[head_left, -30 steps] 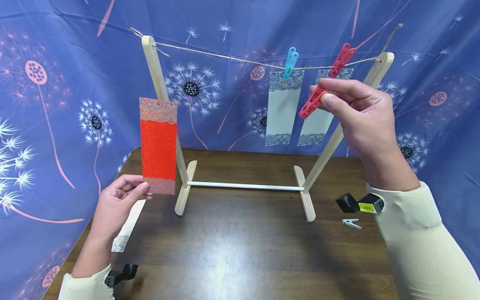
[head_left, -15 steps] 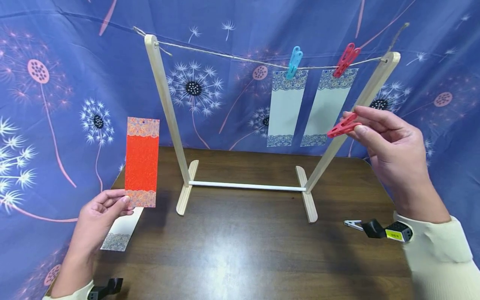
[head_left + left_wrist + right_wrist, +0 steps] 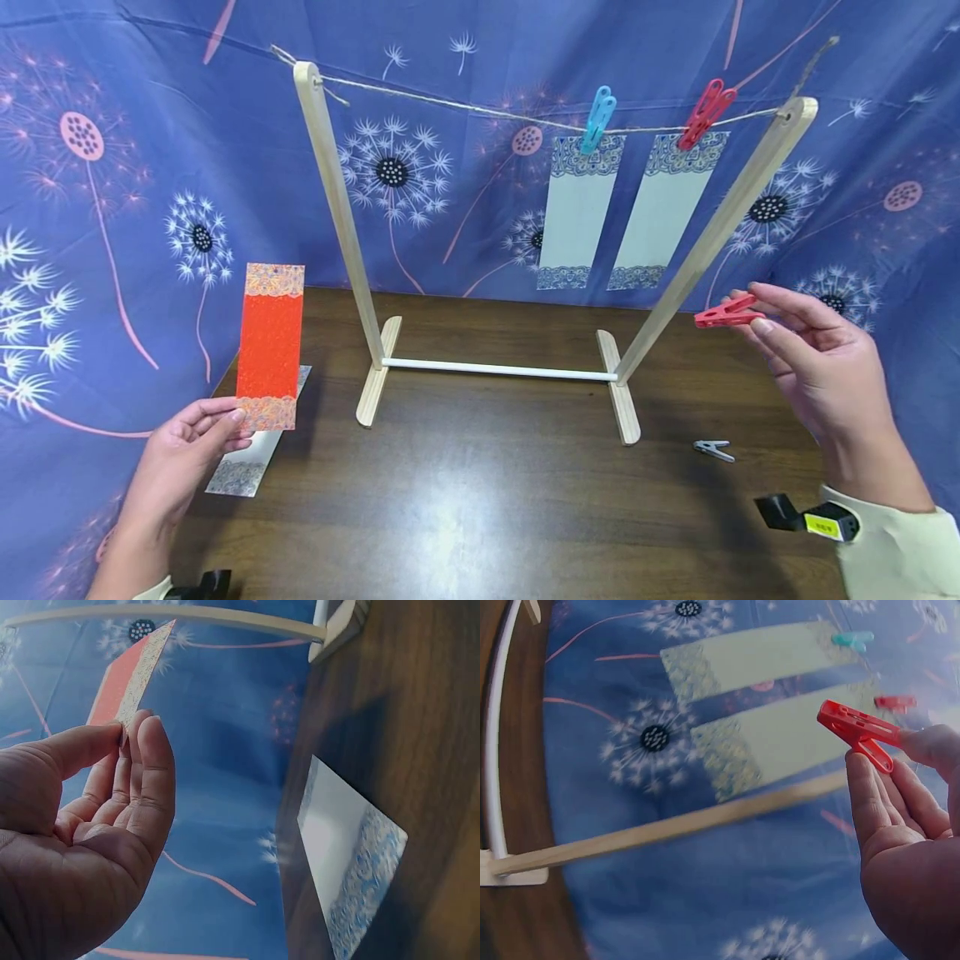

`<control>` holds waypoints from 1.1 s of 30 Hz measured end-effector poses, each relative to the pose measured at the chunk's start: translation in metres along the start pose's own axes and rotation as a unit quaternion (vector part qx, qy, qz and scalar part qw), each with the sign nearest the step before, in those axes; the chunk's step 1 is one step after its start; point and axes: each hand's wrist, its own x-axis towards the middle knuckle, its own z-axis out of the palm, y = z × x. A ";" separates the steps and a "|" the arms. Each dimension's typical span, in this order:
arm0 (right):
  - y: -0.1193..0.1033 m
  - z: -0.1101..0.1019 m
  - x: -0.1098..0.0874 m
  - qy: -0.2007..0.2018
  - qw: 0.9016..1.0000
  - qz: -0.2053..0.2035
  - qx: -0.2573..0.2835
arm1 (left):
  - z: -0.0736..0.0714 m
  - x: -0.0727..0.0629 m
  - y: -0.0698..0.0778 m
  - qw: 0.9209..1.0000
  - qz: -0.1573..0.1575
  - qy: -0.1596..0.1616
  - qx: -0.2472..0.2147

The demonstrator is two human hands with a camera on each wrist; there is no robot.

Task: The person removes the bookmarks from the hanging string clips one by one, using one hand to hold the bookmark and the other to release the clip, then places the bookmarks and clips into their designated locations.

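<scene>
My left hand (image 3: 183,446) pinches the lower end of a red card (image 3: 270,346) with patterned borders, holding it upright left of the wooden stand. In the left wrist view the thumb and fingertips meet at the edge of that card (image 3: 124,690). My right hand (image 3: 832,367) holds a red clothespin (image 3: 726,312) by its handles, to the right of the stand. The right wrist view shows this clothespin (image 3: 859,733) between thumb and fingers, its handle ends spread apart. On the string, a blue clothespin (image 3: 597,121) and another red clothespin (image 3: 707,115) each hold a pale card with patterned borders.
A wooden stand (image 3: 341,217) carries the string (image 3: 450,102) between two posts, joined below by a white rod (image 3: 498,369). Another pale card (image 3: 255,462) lies on the table (image 3: 480,500) under my left hand. A grey clothespin (image 3: 714,450) lies at right.
My right hand has drawn back from the string, down and to the right, with the red clothespin. The left hand has lowered the red card and shifted it left.
</scene>
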 end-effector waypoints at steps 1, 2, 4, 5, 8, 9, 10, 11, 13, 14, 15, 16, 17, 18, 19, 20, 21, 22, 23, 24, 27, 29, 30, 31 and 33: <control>0.002 -0.005 -0.004 -0.003 1.000 0.001 0.007 | -0.002 -0.001 -0.001 1.000 -0.004 0.001 0.002; 0.005 -0.010 -0.008 -0.007 1.000 0.002 0.017 | -0.004 -0.002 -0.003 1.000 -0.008 0.002 0.004; 0.009 -0.018 -0.017 -0.005 0.999 0.011 0.030 | -0.007 -0.003 -0.007 1.000 -0.018 0.004 0.011; 0.011 -0.022 -0.020 -0.005 0.999 0.012 0.038 | -0.008 -0.004 -0.009 0.999 -0.025 0.005 0.020; 0.017 -0.031 -0.032 0.008 0.999 0.021 0.039 | -0.012 -0.006 -0.015 0.998 -0.044 0.006 0.035; 0.018 -0.035 -0.036 0.014 0.999 0.024 0.042 | -0.013 -0.007 -0.017 0.998 -0.049 0.006 0.035; 0.020 -0.038 -0.040 0.018 0.998 0.026 0.045 | -0.015 -0.008 -0.019 0.998 -0.053 0.007 0.035; 0.023 -0.041 -0.044 0.022 0.998 0.028 0.047 | -0.016 -0.009 -0.021 0.998 -0.057 0.007 0.034; 0.027 -0.047 -0.053 0.029 0.998 0.035 0.049 | -0.019 -0.010 -0.024 0.998 -0.062 0.006 0.028; 0.030 -0.050 -0.057 0.029 0.997 0.038 0.053 | -0.020 -0.010 -0.025 0.997 -0.066 0.005 0.026; 0.033 -0.054 -0.061 0.029 0.997 0.042 0.059 | -0.022 -0.011 -0.026 0.997 -0.069 0.003 0.026; 0.036 -0.057 -0.066 0.030 0.997 0.046 0.059 | -0.023 -0.011 -0.027 0.997 -0.074 0.001 0.029; 0.039 -0.060 -0.070 0.032 0.996 0.051 0.060 | -0.024 -0.011 -0.028 0.996 -0.079 0.000 0.032; 0.042 -0.063 -0.075 0.031 0.996 0.056 0.064 | -0.025 -0.011 -0.029 0.996 -0.086 -0.001 0.035; 0.045 -0.066 -0.079 0.031 0.995 0.063 0.070 | -0.027 -0.011 -0.030 0.995 -0.093 -0.001 0.040; 0.049 -0.069 -0.084 0.032 0.994 0.067 0.078 | -0.028 -0.012 -0.030 0.994 -0.102 -0.001 0.046; 0.052 -0.072 -0.088 0.033 0.993 0.069 0.092 | -0.029 -0.012 -0.030 0.993 -0.109 0.001 0.053; 0.055 -0.075 -0.092 0.037 0.991 0.073 0.107 | -0.031 -0.012 -0.030 0.991 -0.118 0.002 0.061; 0.058 -0.078 -0.097 0.039 0.989 0.072 0.123 | -0.032 -0.012 -0.030 0.990 -0.127 0.003 0.069; 0.061 -0.081 -0.100 0.038 0.987 0.070 0.140 | -0.033 -0.013 -0.030 0.988 -0.136 0.003 0.078; 0.069 -0.089 -0.111 0.041 0.980 0.061 0.183 | -0.036 -0.015 -0.031 0.981 -0.163 0.000 0.106; 0.073 -0.094 -0.118 0.048 0.977 0.062 0.201 | -0.037 -0.016 -0.032 0.976 -0.179 -0.003 0.121; 0.075 -0.097 -0.122 0.054 0.975 0.066 0.206 | -0.038 -0.017 -0.032 0.974 -0.186 -0.004 0.126; 0.076 -0.099 -0.126 0.062 0.974 0.069 0.208 | -0.038 -0.017 -0.032 0.972 -0.192 -0.005 0.132; 0.079 -0.105 -0.134 0.074 0.971 0.071 0.214 | -0.039 -0.019 -0.033 0.970 -0.201 -0.006 0.136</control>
